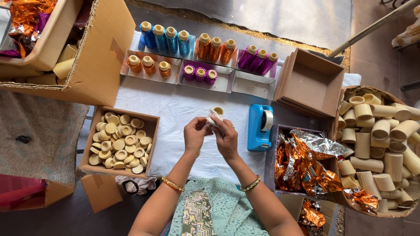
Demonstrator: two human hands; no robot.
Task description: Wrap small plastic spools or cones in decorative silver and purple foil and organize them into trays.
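Both my hands meet over the white cloth in the middle of the view. My left hand and my right hand together hold a small cream spool with a bit of white wrapping around it. The spool's round end faces up. Gold bangles sit on both wrists. A blue tape dispenser stands just right of my right hand.
A box of cream round caps lies left. Foil-wrapped spools in blue, orange and purple stand at the back, some in grey trays. An empty cardboard box, orange foil sheets and a basket of bare spools are on the right.
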